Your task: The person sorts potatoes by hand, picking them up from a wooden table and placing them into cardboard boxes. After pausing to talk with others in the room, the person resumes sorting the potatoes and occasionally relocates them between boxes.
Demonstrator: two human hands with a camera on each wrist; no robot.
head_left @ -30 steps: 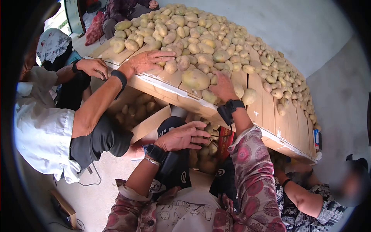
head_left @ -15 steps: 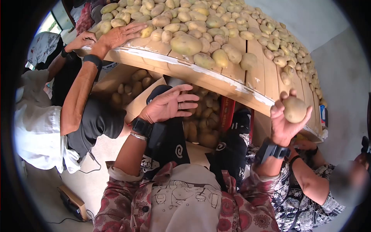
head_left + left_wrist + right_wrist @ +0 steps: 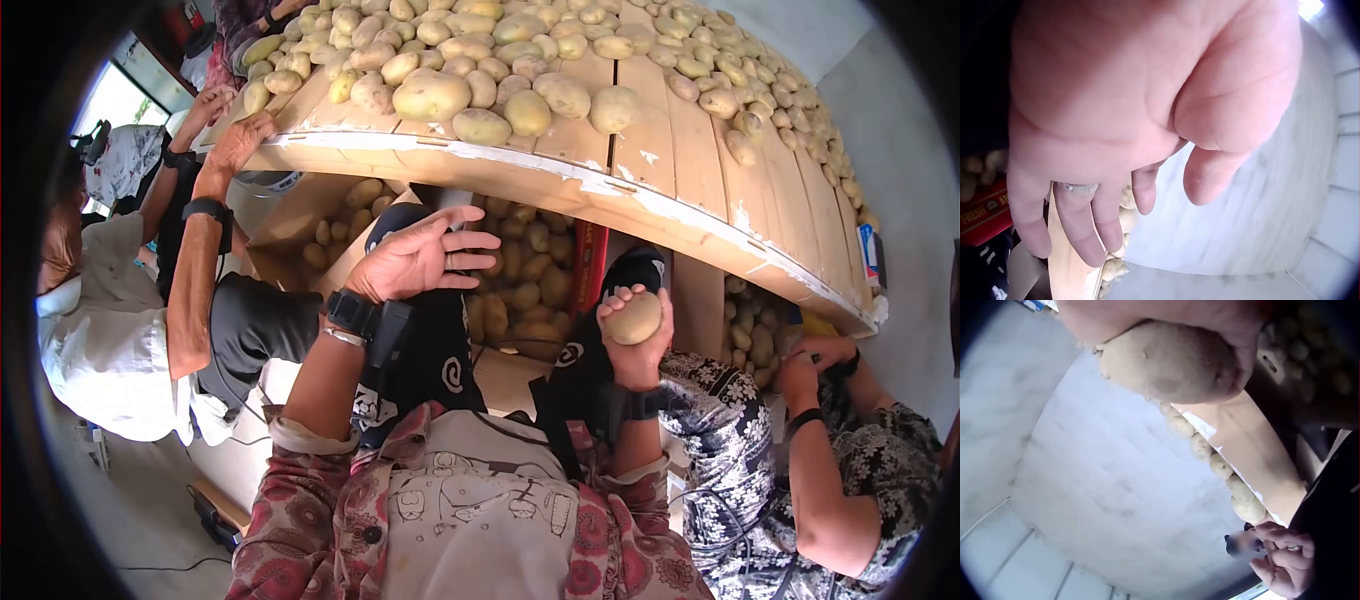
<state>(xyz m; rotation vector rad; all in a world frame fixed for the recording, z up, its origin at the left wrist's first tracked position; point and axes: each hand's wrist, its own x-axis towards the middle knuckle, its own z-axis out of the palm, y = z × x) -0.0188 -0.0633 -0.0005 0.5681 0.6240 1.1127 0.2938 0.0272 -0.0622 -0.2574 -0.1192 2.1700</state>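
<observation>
My right hand [image 3: 643, 362] grips one roundish tan potato [image 3: 633, 318], fingers curled round it, above my knee and below the table edge. In the right wrist view the potato [image 3: 1166, 365] shows small bumps on its skin. My left hand [image 3: 425, 258] is held in the air with fingers spread, palm showing and a ring on one finger. Nothing lies in it. Below it, a box of potatoes [image 3: 525, 262] with a red side panel [image 3: 590, 266] stands between my legs. A large potato [image 3: 432, 96] lies near the front of the wooden table [image 3: 690, 205].
Many potatoes [image 3: 520, 30] cover the table's back. A cardboard box [image 3: 280, 225] with potatoes stands under its left end; more potatoes [image 3: 755, 330] lie low on the right. One person's hand [image 3: 240, 140] rests at the table's left edge. Another person in floral clothing [image 3: 850, 480] sits at right.
My right hand has left the tabletop, swung right holding a potato up, then come back inward and lower with it. My left hand stays raised. The neighbour's hand has moved left to the table edge.
</observation>
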